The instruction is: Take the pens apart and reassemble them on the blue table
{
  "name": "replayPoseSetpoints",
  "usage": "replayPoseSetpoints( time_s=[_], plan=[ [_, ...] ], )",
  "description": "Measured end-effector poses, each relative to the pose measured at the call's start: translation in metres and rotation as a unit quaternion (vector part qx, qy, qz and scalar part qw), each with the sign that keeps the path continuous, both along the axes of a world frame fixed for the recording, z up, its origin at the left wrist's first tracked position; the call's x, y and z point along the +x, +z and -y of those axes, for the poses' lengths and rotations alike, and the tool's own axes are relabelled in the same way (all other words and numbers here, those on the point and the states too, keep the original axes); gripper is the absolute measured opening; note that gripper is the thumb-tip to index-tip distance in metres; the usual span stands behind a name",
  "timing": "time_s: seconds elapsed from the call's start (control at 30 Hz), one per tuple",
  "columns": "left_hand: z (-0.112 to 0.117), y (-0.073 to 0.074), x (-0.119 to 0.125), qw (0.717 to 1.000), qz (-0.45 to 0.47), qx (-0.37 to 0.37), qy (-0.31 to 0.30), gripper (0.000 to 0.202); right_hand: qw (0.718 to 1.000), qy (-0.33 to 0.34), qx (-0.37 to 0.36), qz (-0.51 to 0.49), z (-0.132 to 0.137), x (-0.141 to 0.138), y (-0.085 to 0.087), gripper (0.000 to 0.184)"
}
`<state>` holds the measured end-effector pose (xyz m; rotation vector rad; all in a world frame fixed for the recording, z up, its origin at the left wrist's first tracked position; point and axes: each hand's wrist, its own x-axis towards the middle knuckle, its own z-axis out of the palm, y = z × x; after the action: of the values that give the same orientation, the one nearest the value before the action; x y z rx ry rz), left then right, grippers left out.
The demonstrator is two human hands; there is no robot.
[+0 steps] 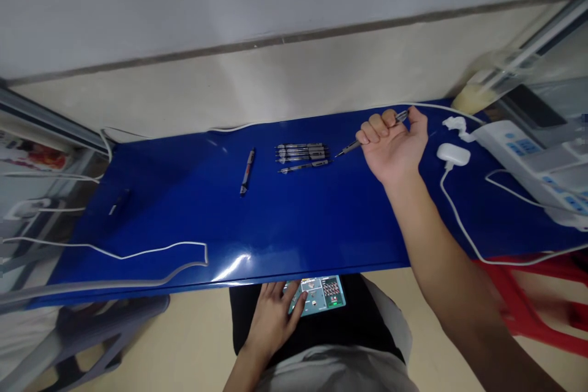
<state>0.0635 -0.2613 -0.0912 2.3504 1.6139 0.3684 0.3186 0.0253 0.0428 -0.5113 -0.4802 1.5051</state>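
My right hand [392, 144], its grip closed around a pen [349, 147], at the far side of the blue tabletop [275, 226], just right of a row of pens [303, 156]. My left hand [275, 315] lies open on a phone [321, 295] in my lap, thumb on screen.

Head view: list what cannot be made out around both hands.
- Slim grey pen in the right hand: its middle hidden by curled fingers.
- Lit phone screen under the left hand: content too small, left part under the thumb.
- Cluster of dark pens: count blurred.
- Small dark object at the blue tabletop's left: too dim.
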Motion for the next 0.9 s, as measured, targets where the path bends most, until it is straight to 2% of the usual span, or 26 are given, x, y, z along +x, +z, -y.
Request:
replayPoseSetpoints(
  time_s=[0.1,0.27,0.37,0.5,0.6,0.73,0.9],
  plan=[
    [0.003,0.003,-0.004,0.999,-0.005,0.01,-0.03,0.038,1.0,0.0,-0.006,0.0,0.001,-0.001,0.001,0.049],
    [0.004,0.008,0.007,0.998,-0.033,0.018,-0.059,0.053,1.0,-0.005,-0.016,0.012,0.001,-0.002,0.001,0.048],
    [0.003,0.007,0.014,0.997,-0.032,0.03,-0.058,0.054,1.0,-0.01,-0.007,0.014,0.001,-0.001,0.0,0.049],
    [0.004,0.006,0.014,0.999,-0.015,0.024,-0.026,0.046,1.0,-0.014,-0.002,0.014,0.0,0.0,-0.001,0.05],
    [0.007,0.004,0.006,1.0,-0.014,0.018,0.002,0.036,1.0,-0.01,-0.005,0.001,0.0,0.0,0.0,0.048],
    [0.014,-0.003,-0.017,0.997,-0.036,0.059,0.04,0.028,1.0,-0.012,-0.013,-0.001,0.0,0.0,0.0,0.047],
    [0.024,-0.013,-0.045,0.989,-0.072,0.123,0.03,0.032,1.0,-0.006,-0.014,0.008,0.0,-0.001,0.0,0.048]
  ],
)
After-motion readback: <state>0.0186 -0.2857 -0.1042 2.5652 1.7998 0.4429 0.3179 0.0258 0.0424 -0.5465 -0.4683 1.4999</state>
